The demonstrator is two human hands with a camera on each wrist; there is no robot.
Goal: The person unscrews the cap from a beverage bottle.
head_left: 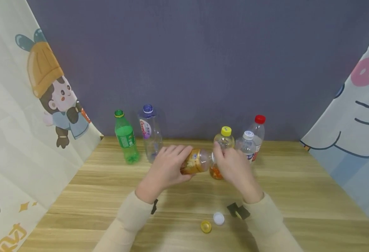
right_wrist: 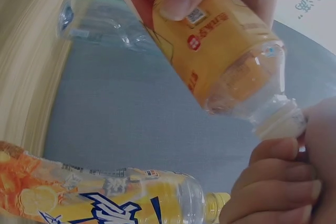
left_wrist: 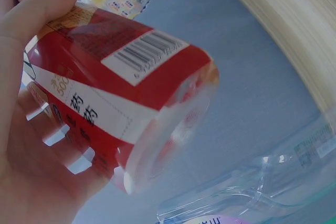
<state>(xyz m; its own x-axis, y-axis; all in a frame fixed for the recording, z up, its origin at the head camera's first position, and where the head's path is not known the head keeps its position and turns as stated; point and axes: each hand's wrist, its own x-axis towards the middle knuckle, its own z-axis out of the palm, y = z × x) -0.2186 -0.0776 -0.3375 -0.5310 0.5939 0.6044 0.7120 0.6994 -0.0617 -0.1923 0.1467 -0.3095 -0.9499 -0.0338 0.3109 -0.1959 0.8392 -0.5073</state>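
My left hand (head_left: 166,168) grips a plastic bottle (head_left: 194,162) with an orange and red label, tilted nearly on its side above the table. The left wrist view shows its red side with a barcode (left_wrist: 149,53) and its clear base pointing away. At the neck, my right hand (head_left: 236,168) pinches the white cap (right_wrist: 283,124) between thumb and curled fingers. Just behind the right hand stands a yellow-capped bottle (head_left: 225,139), its label showing orange fruit in the right wrist view; in the head view the hand hides part of it.
A green bottle (head_left: 126,138) and a clear bottle with a purple label (head_left: 154,138), both uncapped, stand back left. White-capped (head_left: 248,142) and red-capped (head_left: 259,131) bottles stand back right. A loose white cap (head_left: 218,218) and yellow cap (head_left: 206,226) lie near the front of the wooden table (head_left: 86,196).
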